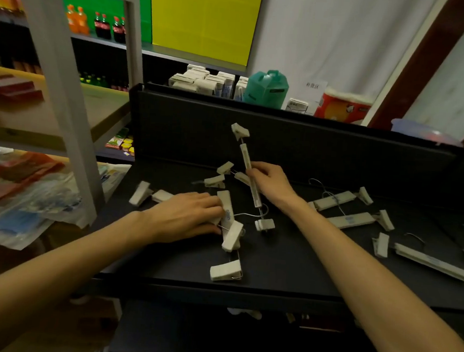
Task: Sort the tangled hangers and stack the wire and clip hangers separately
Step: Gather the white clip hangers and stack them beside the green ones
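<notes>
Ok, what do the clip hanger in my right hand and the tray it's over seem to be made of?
Clip hanger: off-white matte bar and clips, likely plastic; thin shiny rod and hook, likely metal wire. Tray: flat matte black surface with raised walls, could be board or plastic.

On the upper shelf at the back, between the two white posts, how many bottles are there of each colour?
Orange bottles: 2
Dark bottles with red caps: 4
Total: 6
</notes>
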The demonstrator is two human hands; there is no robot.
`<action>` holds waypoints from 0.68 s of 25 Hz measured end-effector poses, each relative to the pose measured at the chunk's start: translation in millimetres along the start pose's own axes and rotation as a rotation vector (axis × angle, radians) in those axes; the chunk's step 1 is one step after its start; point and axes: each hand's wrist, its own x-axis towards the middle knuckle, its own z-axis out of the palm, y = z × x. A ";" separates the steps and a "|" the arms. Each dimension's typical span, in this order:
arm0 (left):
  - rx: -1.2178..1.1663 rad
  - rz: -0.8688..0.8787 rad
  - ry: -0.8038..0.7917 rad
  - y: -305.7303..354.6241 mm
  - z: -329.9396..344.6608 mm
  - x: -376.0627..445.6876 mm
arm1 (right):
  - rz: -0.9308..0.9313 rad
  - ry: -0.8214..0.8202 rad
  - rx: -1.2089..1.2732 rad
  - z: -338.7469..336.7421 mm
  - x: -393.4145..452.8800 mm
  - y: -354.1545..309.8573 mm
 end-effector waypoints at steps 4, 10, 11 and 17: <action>-0.021 0.038 -0.043 7.8 6.9 27.6 | -0.069 -0.096 -0.288 -7.0 -4.8 19.1; 0.117 0.122 -0.046 11.0 17.0 54.0 | 0.071 0.000 0.178 -23.9 -4.1 14.5; 0.128 0.130 -0.061 9.8 18.5 54.5 | 0.099 0.018 0.237 -28.3 -3.9 16.5; 0.179 0.211 -0.102 8.8 16.9 55.8 | 0.268 -0.036 0.428 -32.4 -6.6 26.7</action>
